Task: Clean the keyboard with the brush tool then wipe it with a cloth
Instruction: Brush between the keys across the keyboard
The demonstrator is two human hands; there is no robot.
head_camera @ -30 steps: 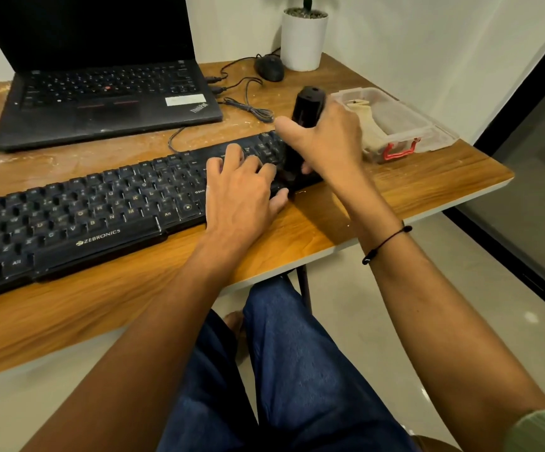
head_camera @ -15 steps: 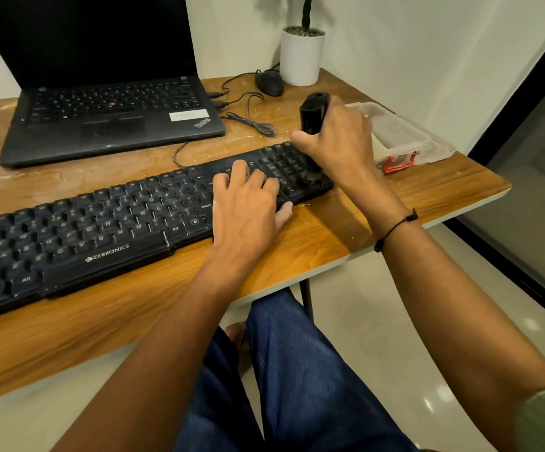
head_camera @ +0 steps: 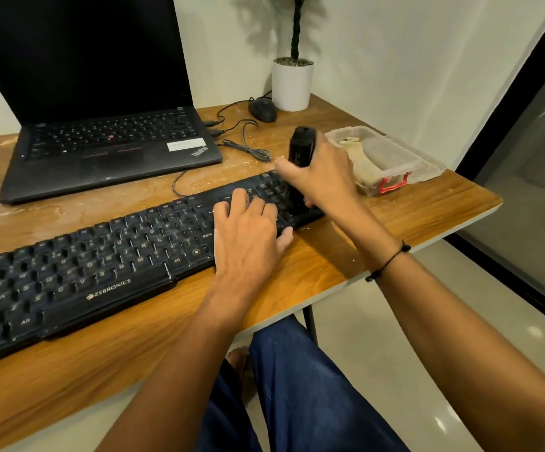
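Head view shows your right hand point(head_camera: 321, 177) wrapped round the brush tool point(head_camera: 301, 148), fingers and thumb curled about its middle, the black body upright and its lower end down on the right-hand end of the keyboard point(head_camera: 108, 256); the bristles themselves are hidden behind your hand, so you cannot tell how they sit among the keys. Your left hand point(head_camera: 250, 233) lies flat on the keys just at 9 o'clock of the tool, fingers fairly straight and pressing, holding nothing.

You can expect the tool to be light and rigid, a smooth plastic barrel that could slip if held loosely; the mid-body grip you have looks sound, since it leaves the working end free. The keyboard is likely light enough to skate on the wooden table point(head_camera: 395, 216), hence the steadying palm; its keycaps are loose-fitted parts, so brush with modest force.

As to looks: the keyboard is long, black and wired, marked ZEBRONICS on its front edge, pale dust speckling the keys; it runs slantwise from 8 o'clock toward 2 o'clock, in front of the laptop point(head_camera: 108, 151). No cloth can be plainly made out; the clear box point(head_camera: 392, 164) at 2 o'clock holds something pale that you cannot identify.
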